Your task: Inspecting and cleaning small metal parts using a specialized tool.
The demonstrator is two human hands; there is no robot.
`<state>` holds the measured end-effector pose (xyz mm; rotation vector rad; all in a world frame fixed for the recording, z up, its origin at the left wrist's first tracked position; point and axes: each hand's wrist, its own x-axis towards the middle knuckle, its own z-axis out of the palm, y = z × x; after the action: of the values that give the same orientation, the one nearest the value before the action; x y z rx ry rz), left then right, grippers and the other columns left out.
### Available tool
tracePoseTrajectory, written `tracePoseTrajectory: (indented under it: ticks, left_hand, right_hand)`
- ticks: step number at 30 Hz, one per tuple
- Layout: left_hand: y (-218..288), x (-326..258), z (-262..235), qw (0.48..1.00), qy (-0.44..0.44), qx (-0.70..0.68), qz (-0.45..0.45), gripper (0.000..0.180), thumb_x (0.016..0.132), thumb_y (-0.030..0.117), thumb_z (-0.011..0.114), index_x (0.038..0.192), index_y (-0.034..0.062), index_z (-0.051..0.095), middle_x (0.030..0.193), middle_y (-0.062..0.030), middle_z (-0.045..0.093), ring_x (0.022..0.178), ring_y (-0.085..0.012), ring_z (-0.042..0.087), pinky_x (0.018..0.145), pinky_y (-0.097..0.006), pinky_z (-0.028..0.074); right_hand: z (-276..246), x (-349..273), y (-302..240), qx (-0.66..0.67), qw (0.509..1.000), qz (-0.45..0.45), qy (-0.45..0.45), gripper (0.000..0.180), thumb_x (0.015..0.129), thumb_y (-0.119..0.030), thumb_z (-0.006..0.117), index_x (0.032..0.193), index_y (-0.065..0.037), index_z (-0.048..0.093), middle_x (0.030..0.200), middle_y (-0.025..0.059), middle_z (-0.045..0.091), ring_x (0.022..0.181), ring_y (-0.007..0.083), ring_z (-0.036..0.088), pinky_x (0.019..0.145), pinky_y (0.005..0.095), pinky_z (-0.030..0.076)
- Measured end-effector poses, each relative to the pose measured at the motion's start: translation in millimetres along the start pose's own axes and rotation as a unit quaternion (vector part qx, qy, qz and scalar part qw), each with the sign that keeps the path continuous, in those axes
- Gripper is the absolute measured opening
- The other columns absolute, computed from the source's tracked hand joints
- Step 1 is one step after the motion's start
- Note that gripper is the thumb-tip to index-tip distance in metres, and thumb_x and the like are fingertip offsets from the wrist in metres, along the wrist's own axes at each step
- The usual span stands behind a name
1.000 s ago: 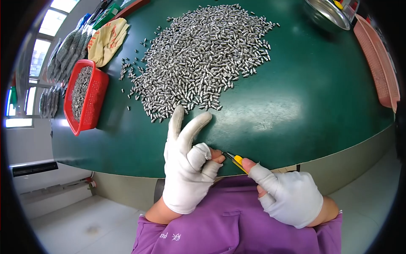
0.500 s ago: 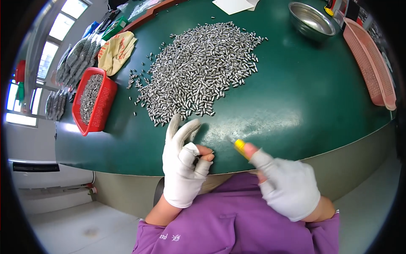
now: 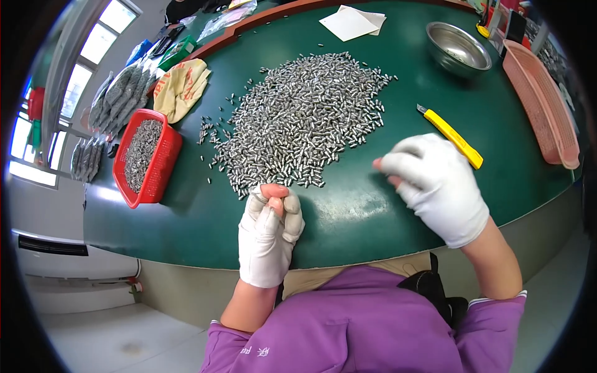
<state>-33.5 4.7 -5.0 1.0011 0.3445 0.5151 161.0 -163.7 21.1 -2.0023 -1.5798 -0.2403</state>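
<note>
A large heap of small silvery metal pieces lies on the green table. At the heap's near edge is my left hand, in a white glove with bare thumb and fingertip. Its thumb and finger are pinched together; whatever may be between them is too small to make out. My right hand, gloved the same way, hovers over the table right of the heap with fingers curved and apart, holding nothing. Just beyond it a yellow utility knife lies on the tabletop, its short blade toward the heap.
On the left stands a red plastic basket full of similar pieces, beside a cream cloth bag and filled grey bags. A metal bowl and a pink basket stand at right. White paper lies at the back.
The right hand has moved up and right and let go of the utility knife, which now lies on the table. My left hand's stretched fingers have folded in, and its pinch has turned upward.
</note>
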Motion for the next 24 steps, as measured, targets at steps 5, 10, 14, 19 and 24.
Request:
tracePoseTrajectory:
  ticks: [5,10,14,19,24]
  left_hand:
    - [-1,1,-1,0.999,0.012,-0.034,-0.009,0.023,0.094,0.025,0.064,0.109,0.0111,0.055,0.087,-0.0032,0.055,0.060,-0.0084,0.041,0.054,-0.022,0.033]
    - [-2,1,1,0.999,0.025,-0.040,0.006,0.023,0.093,0.025,0.064,0.111,0.0121,0.058,0.079,0.0008,0.047,0.055,-0.0064,0.029,0.050,-0.021,0.025]
    - [0,0,-4,0.999,0.012,-0.033,-0.011,0.036,0.092,0.027,0.066,0.118,0.0071,0.051,0.092,-0.0063,0.056,0.060,-0.0073,0.040,0.056,-0.022,0.033]
    - [1,2,-3,0.999,-0.001,-0.031,-0.017,0.034,0.093,0.028,0.065,0.116,0.0076,0.051,0.092,-0.0069,0.056,0.059,-0.0066,0.038,0.055,-0.021,0.031]
    - [1,0,-4,1.000,-0.002,-0.020,-0.017,0.029,0.093,0.028,0.065,0.112,0.0094,0.053,0.092,-0.0062,0.057,0.060,-0.0067,0.038,0.055,-0.021,0.032]
  right_hand:
    - [38,36,-10,0.036,0.991,-0.092,-0.085,0.008,0.077,-0.015,0.059,0.084,-0.012,0.063,0.080,0.0081,0.057,0.080,0.0270,0.061,0.068,0.0384,0.050]
    - [48,51,-2,0.022,0.986,-0.103,-0.132,0.018,0.077,-0.015,0.066,0.095,-0.017,0.067,0.084,0.0048,0.061,0.081,0.0261,0.061,0.069,0.0391,0.051]
    - [50,44,4,0.101,0.987,-0.087,-0.094,0.007,0.078,-0.015,0.062,0.083,-0.012,0.065,0.080,0.0081,0.059,0.082,0.0278,0.062,0.069,0.0410,0.051]
    - [51,46,1,0.078,0.988,-0.105,-0.083,0.008,0.079,-0.016,0.063,0.086,-0.014,0.065,0.080,0.0072,0.058,0.080,0.0279,0.061,0.069,0.0401,0.051]
    - [54,46,1,0.075,0.987,-0.105,-0.092,0.008,0.078,-0.015,0.063,0.086,-0.014,0.066,0.080,0.0074,0.058,0.080,0.0280,0.061,0.070,0.0401,0.051]
